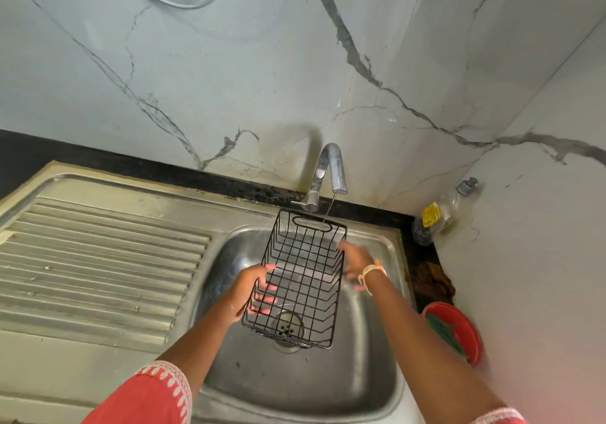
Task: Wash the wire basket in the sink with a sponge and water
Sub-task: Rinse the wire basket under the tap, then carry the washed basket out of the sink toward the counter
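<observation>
Wire basket [300,279] hung tilted over the sink [367,374] under the tap's [331,169] thin stream for rinsing; I saw left hand [251,287] gripping its side, right hand [355,261] spread flat against it.

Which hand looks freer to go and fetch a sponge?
Probably the right hand: it only touches the wire basket's side, while the left hand grips it, fingers through the wires.
</observation>
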`<state>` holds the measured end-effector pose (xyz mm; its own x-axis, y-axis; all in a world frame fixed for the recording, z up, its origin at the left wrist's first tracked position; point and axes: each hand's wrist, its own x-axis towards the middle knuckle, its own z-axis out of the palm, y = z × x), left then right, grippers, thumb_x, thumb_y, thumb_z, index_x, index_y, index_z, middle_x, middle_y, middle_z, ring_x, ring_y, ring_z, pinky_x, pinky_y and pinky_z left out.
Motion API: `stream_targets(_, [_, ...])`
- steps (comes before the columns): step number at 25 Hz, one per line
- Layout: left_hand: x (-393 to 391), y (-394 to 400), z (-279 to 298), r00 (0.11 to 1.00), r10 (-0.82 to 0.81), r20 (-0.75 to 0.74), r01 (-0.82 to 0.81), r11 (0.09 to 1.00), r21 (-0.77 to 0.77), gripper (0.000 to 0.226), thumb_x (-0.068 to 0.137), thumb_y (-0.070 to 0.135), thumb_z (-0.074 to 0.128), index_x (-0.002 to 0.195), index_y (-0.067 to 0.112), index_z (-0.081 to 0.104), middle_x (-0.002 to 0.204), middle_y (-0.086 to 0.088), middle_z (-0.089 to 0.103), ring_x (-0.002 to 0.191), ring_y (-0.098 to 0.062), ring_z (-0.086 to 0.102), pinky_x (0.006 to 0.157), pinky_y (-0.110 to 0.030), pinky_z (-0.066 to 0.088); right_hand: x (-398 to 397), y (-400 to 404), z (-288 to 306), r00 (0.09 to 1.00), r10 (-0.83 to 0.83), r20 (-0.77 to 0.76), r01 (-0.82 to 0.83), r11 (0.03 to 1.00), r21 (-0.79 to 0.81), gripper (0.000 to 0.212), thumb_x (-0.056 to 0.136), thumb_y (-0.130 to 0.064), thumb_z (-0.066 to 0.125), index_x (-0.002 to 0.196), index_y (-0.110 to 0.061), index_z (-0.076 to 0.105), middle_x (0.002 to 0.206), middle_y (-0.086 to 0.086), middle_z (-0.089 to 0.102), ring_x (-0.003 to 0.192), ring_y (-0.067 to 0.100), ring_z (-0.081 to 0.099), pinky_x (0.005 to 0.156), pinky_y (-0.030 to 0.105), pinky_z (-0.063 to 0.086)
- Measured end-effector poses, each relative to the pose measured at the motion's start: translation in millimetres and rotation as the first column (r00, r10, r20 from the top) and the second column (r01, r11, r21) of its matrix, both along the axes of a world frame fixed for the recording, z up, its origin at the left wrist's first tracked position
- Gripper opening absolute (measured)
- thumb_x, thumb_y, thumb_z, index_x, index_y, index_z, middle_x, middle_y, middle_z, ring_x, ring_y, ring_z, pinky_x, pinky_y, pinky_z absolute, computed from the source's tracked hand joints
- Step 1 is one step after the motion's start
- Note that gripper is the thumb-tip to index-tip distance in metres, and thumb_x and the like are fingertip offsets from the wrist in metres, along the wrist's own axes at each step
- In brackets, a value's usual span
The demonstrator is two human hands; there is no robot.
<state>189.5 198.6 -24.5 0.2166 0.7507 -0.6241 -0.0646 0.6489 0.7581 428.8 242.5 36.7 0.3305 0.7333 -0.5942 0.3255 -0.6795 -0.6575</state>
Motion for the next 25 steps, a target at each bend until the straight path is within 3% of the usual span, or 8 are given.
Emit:
stream_targets(4, [-4.7,-0.2,-14.6,0.997,0.039,-0.068,-0.041,0.999,-0.018,0.064,0.059,0.012,0.044,0.121,0.018,0.058,0.091,-0.017,0.055,0.060,-0.023,0.054,0.052,-0.024,0.040,-23.9,50.3,25.2,0.960,0.014,0.278,-0.135,0.896,0.422,0.023,0.090,-0.025,0.056,0.106,-0.012,0.067,0.108,0.007,0.068,0.096,0.025,0.065,0.088,0.039,0.053])
stream_targets(10, [-9.4,12.4,-32.3,0.997,0.010,-0.083,-0.018,0.996,-0.089,0.056,0.064,0.007,0.044,0.116,0.021,0.062,0.088,-0.018,0.056,0.053,-0.020,0.054,0.047,-0.021,0.041,-59.0,122.4,24.4,0.858,0.494,0.140,-0.513,0.814,0.273,0.022,0.095,-0.009,0.056,0.114,-0.005,0.067,0.121,0.010,0.064,0.108,0.025,0.063,0.056,0.014,0.047])
stream_targets(13, [-16.5,23.7,-39.2,0.995,-0.007,-0.100,-0.003,0.995,-0.099,0.055,0.075,-0.003,0.038,0.120,0.019,0.059,0.088,-0.017,0.056,0.053,-0.020,0.054,0.045,-0.022,0.042,-57.1,141.6,27.6,0.771,0.609,0.188,-0.637,0.746,0.194,0.028,0.095,-0.019,0.058,0.116,-0.001,0.066,0.075,0.003,0.071,0.052,0.005,0.059,0.046,0.015,0.042])
stream_targets(15, [-19.6,25.2,-39.9,0.995,0.002,-0.103,-0.013,0.994,-0.105,0.054,0.068,0.002,0.043,0.116,0.020,0.060,0.092,-0.019,0.057,0.059,-0.023,0.055,0.048,-0.023,0.044,-43.6,150.4,28.3,0.820,0.572,-0.028,-0.553,0.804,0.220,0.027,0.096,-0.019,0.057,0.111,0.002,0.065,0.057,-0.006,0.066,0.032,0.003,0.047,0.034,0.015,0.038])
stream_targets(17, [-17.5,23.9,-40.4,0.994,0.003,-0.106,-0.013,0.995,-0.097,0.053,0.066,0.004,0.045,0.114,0.021,0.061,0.095,-0.020,0.059,0.062,-0.023,0.056,0.053,-0.025,0.044,-25.1,148.0,25.5,0.849,0.455,-0.268,-0.383,0.880,0.281,0.024,0.097,-0.016,0.054,0.110,0.002,0.064,0.074,0.000,0.070,0.035,0.006,0.048,0.034,0.016,0.037])
stream_targets(21, [-10.1,15.9,-41.1,0.992,0.038,-0.123,-0.051,0.993,-0.102,0.051,0.079,-0.003,0.036,0.118,0.020,0.061,0.099,-0.019,0.062,0.075,-0.028,0.063,0.062,-0.029,0.048,-14.3,110.6,11.4,0.864,0.220,-0.453,-0.085,0.950,0.300,0.017,0.092,-0.012,0.061,0.107,-0.012,0.070,0.091,0.002,0.071,0.055,0.010,0.055,0.061,0.027,0.049])
stream_targets(23, [-6.1,11.2,-36.0,0.991,0.082,-0.105,-0.094,0.988,-0.119,0.051,0.077,0.002,0.036,0.117,0.020,0.062,0.101,-0.019,0.063,0.080,-0.031,0.065,0.066,-0.032,0.050,-19.0,90.5,-1.6,0.893,0.095,-0.440,0.071,0.935,0.347,0.022,0.092,-0.014,0.062,0.112,-0.013,0.068,0.096,0.003,0.071,0.069,0.015,0.064,0.073,0.032,0.055])
stream_targets(25, [-1.3,5.9,-26.3,0.987,0.134,-0.086,-0.145,0.980,-0.136,0.050,0.072,0.008,0.039,0.115,0.022,0.062,0.103,-0.018,0.063,0.085,-0.034,0.065,0.069,-0.034,0.050,-21.2,66.4,-17.7,0.985,-0.068,-0.157,0.129,0.899,0.420,0.018,0.091,-0.018,0.061,0.104,-0.012,0.071,0.100,0.007,0.072,0.084,0.021,0.067,0.084,0.039,0.055])
